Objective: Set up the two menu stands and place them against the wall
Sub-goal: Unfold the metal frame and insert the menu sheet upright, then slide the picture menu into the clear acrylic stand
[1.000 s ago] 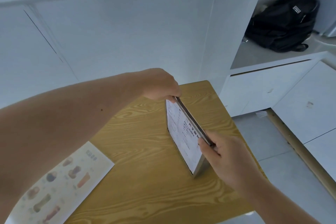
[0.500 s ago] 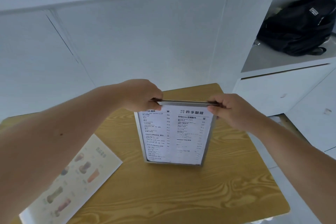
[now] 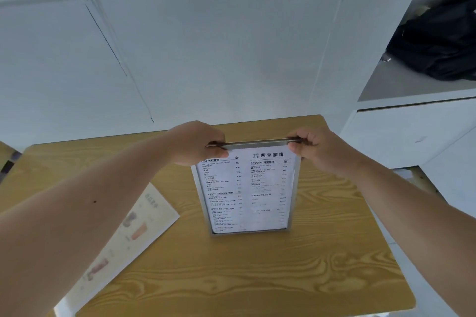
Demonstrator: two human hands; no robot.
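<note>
A silver-framed menu stand [image 3: 247, 193] stands upright in the middle of the wooden table [image 3: 231, 278], its printed white menu facing me. My left hand [image 3: 198, 144] grips its top left corner and my right hand [image 3: 313, 147] grips its top right corner. The stand's foot rests on the tabletop, some way in front of the white wall [image 3: 206, 59]. A loose menu sheet [image 3: 121, 242] with pictures of drinks lies flat on the table's left side, partly under my left forearm. No second stand is in view.
A white cabinet [image 3: 412, 136] stands right of the table, with a black backpack [image 3: 438, 41] on its shelf. Grey floor shows past the table's right edge.
The stand has turned from edge-on, with its face to the left, to facing me squarely. Both hands have shifted to its top corners. My view has swung to the right.
</note>
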